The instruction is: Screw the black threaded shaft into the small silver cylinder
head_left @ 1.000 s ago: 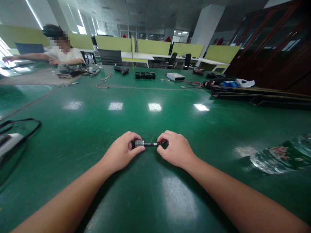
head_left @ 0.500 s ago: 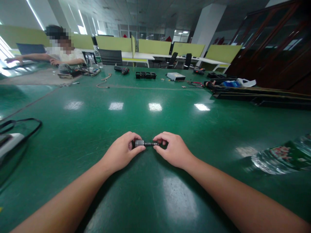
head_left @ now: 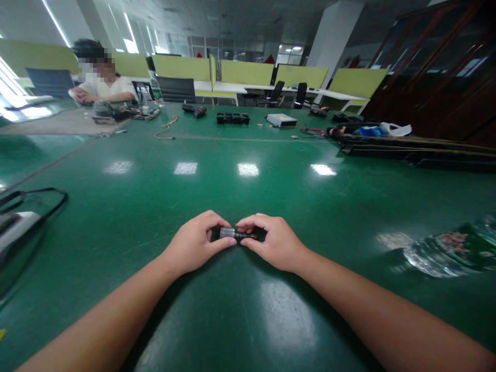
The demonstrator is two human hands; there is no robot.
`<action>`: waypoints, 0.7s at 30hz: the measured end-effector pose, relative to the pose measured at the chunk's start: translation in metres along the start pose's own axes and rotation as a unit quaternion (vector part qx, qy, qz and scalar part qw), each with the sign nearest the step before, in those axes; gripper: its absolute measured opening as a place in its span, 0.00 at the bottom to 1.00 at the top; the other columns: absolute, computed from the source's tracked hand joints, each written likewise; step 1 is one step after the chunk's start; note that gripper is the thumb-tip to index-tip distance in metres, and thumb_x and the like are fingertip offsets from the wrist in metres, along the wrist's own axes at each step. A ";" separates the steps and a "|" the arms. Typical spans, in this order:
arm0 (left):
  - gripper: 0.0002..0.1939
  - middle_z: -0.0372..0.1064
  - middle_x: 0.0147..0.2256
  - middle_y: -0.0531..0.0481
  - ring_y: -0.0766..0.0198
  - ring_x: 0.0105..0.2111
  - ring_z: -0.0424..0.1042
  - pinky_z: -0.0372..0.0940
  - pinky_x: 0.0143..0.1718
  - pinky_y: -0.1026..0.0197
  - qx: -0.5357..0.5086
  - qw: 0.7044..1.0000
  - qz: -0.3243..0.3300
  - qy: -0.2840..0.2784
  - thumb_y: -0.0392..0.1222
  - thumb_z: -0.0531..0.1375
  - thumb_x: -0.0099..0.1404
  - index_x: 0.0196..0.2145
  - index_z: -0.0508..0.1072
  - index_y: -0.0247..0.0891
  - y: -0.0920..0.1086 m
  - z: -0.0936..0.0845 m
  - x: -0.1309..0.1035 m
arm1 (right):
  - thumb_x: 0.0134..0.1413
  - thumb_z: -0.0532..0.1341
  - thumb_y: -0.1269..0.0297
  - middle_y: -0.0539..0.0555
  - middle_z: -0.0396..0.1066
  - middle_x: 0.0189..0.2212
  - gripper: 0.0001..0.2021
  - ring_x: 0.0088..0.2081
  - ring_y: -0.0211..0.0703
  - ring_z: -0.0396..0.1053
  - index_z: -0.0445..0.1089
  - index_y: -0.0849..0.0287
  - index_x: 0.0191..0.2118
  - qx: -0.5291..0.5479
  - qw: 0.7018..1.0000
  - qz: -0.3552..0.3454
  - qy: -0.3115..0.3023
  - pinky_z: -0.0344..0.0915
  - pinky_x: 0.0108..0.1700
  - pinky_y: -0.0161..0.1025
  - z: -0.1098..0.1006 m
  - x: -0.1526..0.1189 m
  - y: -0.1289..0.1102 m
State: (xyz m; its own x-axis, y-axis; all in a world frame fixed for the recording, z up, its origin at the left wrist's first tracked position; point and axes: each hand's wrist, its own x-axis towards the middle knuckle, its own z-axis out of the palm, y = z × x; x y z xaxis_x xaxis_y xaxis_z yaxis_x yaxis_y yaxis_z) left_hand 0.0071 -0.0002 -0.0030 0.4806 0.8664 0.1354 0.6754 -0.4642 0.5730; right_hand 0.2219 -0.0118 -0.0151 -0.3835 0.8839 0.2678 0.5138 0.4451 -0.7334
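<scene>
Low over the middle of the green table, my left hand (head_left: pixel 197 240) pinches a small silver metal cylinder (head_left: pixel 227 233), which looks like a small motor, between thumb and fingers. A thin dark shaft (head_left: pixel 250 236) with ring-like ridges sticks out of it to the right. Around the ridged part close to the cylinder, the thumb and fingers of my right hand (head_left: pixel 275 240) are closed. The shaft's far end points into the right palm. Whether the ridged piece is a separate spring or sleeve I cannot tell.
A clear bottle with a green label (head_left: pixel 453 250) lies at the right. A black cable (head_left: pixel 50 191) and a white device (head_left: pixel 21 227) are at the left. Farther back lie a power drill (head_left: pixel 194 110), a black frame (head_left: pixel 232 119) and a silver box (head_left: pixel 281 120). Another person (head_left: pixel 106 88) sits far left.
My right hand has slid left along the shaft toward the cylinder, so the shaft's right end now shows inside the palm. The other person's outstretched arm has drawn in.
</scene>
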 end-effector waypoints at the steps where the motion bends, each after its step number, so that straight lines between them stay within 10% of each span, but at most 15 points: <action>1: 0.12 0.68 0.34 0.53 0.64 0.31 0.65 0.59 0.33 0.62 -0.001 1.000 0.001 0.000 0.51 0.62 0.62 0.40 0.75 0.43 0.000 0.000 0.000 | 0.47 0.65 0.75 0.50 0.74 0.36 0.16 0.37 0.39 0.71 0.73 0.55 0.44 0.001 1.000 -0.008 -0.003 0.67 0.43 0.38 0.000 0.000 0.000; 21: 0.17 0.70 0.34 0.52 0.62 0.31 0.67 0.60 0.33 0.61 0.023 1.000 0.001 -0.005 0.53 0.64 0.58 0.41 0.74 0.42 0.000 0.000 -0.001 | 0.51 0.64 0.72 0.51 0.74 0.33 0.08 0.36 0.40 0.68 0.75 0.57 0.38 -0.071 0.997 -0.031 -0.024 0.62 0.39 0.38 -0.001 0.002 0.000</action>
State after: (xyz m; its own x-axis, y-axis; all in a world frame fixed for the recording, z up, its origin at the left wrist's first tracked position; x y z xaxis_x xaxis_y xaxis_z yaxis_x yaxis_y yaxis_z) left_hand 0.0071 -0.0010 -0.0033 0.4867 0.8640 0.1289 0.6999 -0.4740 0.5344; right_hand 0.2218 -0.0095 -0.0138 -0.4518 0.8480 0.2772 0.5897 0.5170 -0.6204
